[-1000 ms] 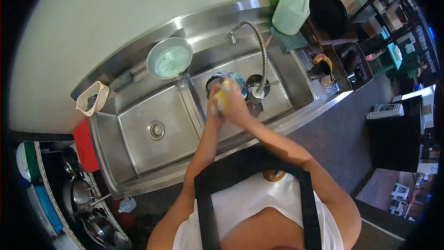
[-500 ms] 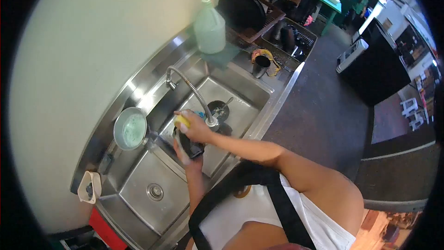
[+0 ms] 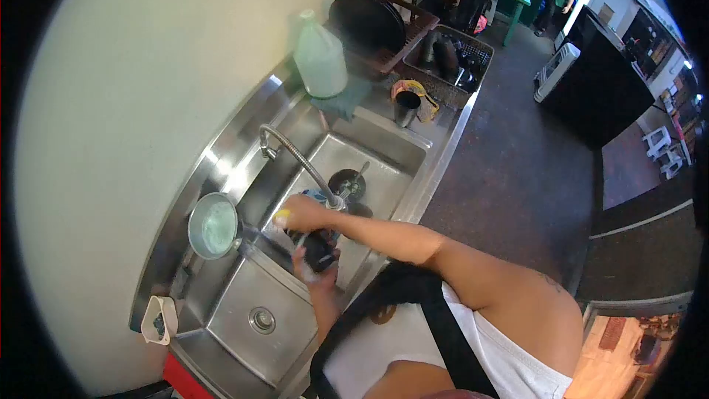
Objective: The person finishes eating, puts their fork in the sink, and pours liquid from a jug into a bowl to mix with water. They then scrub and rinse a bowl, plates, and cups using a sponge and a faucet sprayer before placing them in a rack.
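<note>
My left hand (image 3: 316,264) grips a dark dish (image 3: 320,247) over the right basin of a steel double sink (image 3: 384,149). My right hand (image 3: 304,212) holds a yellow sponge (image 3: 281,215) and presses it against the top of that dish. Both hands are soapy. The spray head of the curved faucet (image 3: 292,152) hangs just right of my right hand. A blue patterned piece (image 3: 315,195) shows behind my right hand. A dark bowl with a utensil in it (image 3: 347,181) lies deeper in the same basin.
A pot of soapy green water (image 3: 213,225) sits on the sink's back ledge. The left basin (image 3: 255,318) holds only its drain. A green jug (image 3: 320,55), a dark cup (image 3: 405,107), a drying rack with black pans (image 3: 384,26) and a basket (image 3: 450,55) stand beyond. A person stands far off.
The view swung from facing the sink toward the right and the room. The dark dish has come up out of the basin into my left hand, and the sponge stays on it.
</note>
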The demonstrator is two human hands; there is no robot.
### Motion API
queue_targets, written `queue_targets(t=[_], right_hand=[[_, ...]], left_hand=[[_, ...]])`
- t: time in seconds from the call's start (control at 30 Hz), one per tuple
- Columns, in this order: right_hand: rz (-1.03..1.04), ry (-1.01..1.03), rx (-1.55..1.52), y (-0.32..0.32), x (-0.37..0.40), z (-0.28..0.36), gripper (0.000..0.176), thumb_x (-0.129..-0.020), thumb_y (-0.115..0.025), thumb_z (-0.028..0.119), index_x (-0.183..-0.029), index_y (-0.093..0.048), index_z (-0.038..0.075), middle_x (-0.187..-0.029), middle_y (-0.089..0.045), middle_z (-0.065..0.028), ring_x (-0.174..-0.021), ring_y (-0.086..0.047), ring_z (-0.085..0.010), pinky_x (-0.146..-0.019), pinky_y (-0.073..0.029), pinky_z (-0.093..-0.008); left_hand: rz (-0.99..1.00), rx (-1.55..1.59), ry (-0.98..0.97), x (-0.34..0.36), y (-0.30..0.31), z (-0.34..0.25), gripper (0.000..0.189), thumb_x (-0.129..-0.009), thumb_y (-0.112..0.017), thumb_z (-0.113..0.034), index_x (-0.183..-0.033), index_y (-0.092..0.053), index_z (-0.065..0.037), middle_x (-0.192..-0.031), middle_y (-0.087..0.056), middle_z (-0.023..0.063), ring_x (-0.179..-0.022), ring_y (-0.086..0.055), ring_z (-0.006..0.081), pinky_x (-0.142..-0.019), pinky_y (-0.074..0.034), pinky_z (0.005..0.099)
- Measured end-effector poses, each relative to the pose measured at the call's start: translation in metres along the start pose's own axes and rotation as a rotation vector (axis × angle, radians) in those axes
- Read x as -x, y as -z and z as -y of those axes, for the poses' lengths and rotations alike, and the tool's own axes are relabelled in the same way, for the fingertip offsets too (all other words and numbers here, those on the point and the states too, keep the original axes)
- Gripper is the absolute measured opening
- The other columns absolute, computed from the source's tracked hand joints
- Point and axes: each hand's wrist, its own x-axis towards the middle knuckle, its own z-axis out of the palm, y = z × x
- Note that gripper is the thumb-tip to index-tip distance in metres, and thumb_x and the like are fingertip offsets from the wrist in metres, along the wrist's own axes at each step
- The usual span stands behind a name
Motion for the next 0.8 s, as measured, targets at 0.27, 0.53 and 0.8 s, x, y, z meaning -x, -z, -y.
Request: queue_targets(t=[0.27,0.53,0.8], right_hand=[[0.07,-0.191,-0.238,0.007,0.0,-0.036,0.045,-0.086,-0.051,0.037,-0.094,-0.059,-0.007,-0.095,-0.062,-0.028,-0.09,-0.061,-0.0374,-0.079,-0.046,-0.0437],[0.097,0.174,-0.015,-0.03,0.064,-0.007,0.041,-0.086,-0.051,0.035,-0.085,-0.061,-0.005,-0.092,-0.058,-0.0274,-0.087,-0.058,-0.0414,-0.079,-0.047,-0.0464],[0.399,0.402,0.234,-0.092,0.102,-0.051,0.026,-0.069,-0.064,0.013,-0.092,-0.061,-0.001,-0.097,-0.06,-0.0218,-0.086,-0.059,-0.0335,-0.079,-0.047,-0.0423]], left_hand=[[0.002,0.083,0.19,-0.005,-0.009,-0.019,0.052,-0.089,-0.05,-0.042,-0.126,-0.044,-0.006,-0.115,-0.055,0.0162,-0.089,-0.059,0.0232,-0.061,-0.051,0.0315],[-0.319,-0.216,0.025,-0.036,0.134,-0.01,0.041,-0.09,-0.05,-0.034,-0.117,-0.053,-0.003,-0.103,-0.062,0.0116,-0.091,-0.063,0.022,-0.076,-0.053,0.037],[-0.573,-0.146,0.189,-0.038,0.062,-0.005,0.019,-0.084,-0.062,-0.026,-0.089,-0.058,-0.008,-0.084,-0.063,0.0097,-0.074,-0.062,0.0247,-0.072,-0.052,0.0377]])
